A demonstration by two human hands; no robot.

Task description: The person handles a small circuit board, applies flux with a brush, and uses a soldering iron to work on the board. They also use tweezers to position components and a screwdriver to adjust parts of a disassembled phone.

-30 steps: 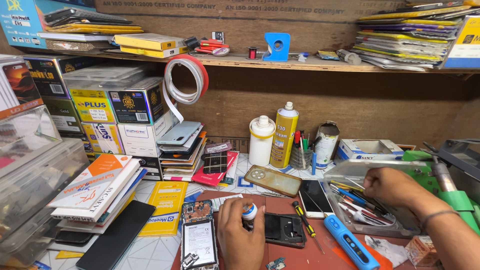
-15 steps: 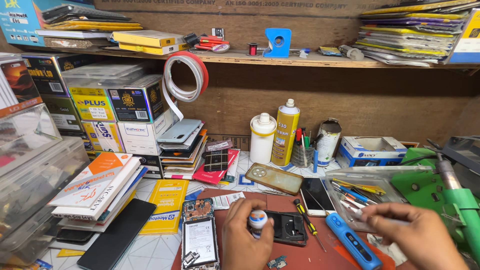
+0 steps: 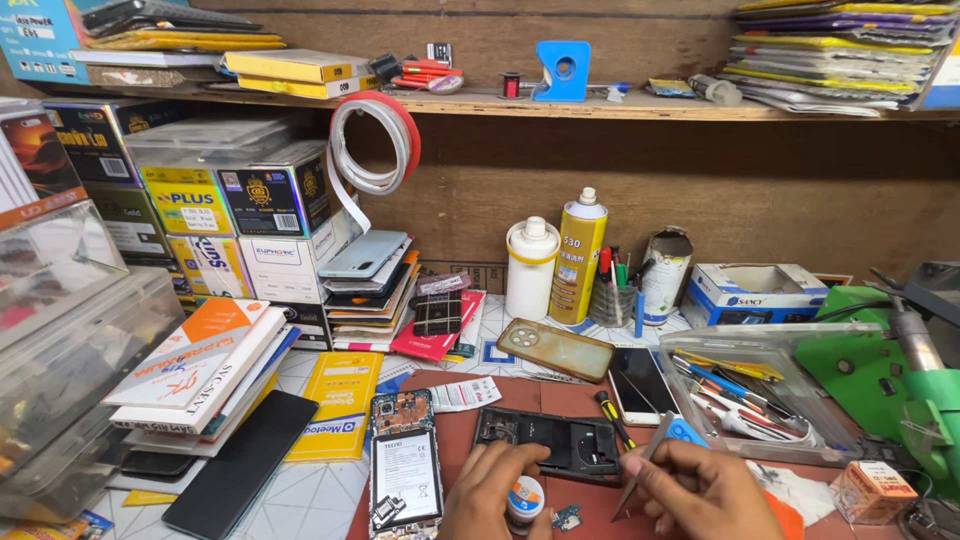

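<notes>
Left hand (image 3: pixel 490 487): we clamped it on a small round jar (image 3: pixel 524 497).
Right hand (image 3: pixel 700 487): we pinched metal tweezers (image 3: pixel 640 468), tips toward 7 o'clock.
Worktop (image 3: pixel 560 400): opened phone (image 3: pixel 404 462) lay at 9 o'clock.

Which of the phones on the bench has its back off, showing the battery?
The opened phone lying left of the left hand: its circuit board and white battery are exposed. The dark phone farther left is closed.

A yellow spray can (image 3: pixel 577 257) stands beside a white bottle (image 3: pixel 530 268), near stacked boxes (image 3: pixel 235 215).
</notes>
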